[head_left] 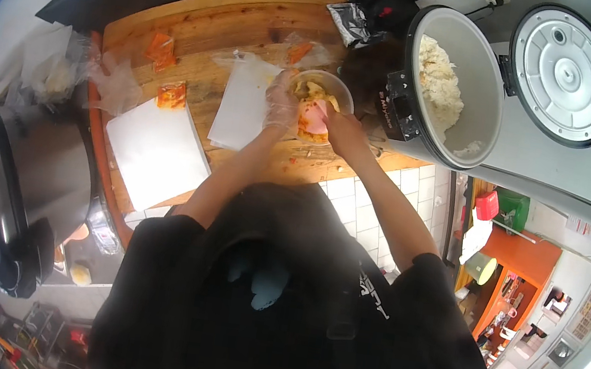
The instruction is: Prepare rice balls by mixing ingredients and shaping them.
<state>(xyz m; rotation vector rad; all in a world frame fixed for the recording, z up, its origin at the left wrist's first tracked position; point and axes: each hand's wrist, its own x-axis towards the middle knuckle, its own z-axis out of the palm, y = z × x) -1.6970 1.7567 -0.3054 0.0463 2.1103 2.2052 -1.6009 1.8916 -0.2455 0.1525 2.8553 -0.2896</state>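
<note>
At the wooden counter's (212,22) far edge, a gloved left hand (282,101) grips a clear food bowl's (343,95) rim while the right hand (340,132) clasps a pink scoop (312,117) inside it.

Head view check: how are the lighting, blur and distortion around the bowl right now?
Head view: fisheye bends the wooden counter edges; black vignette rings the frame. The bowl and both hands, left hand and right hand, look soft. Rice cooker lid is bright, glare mild.
</note>
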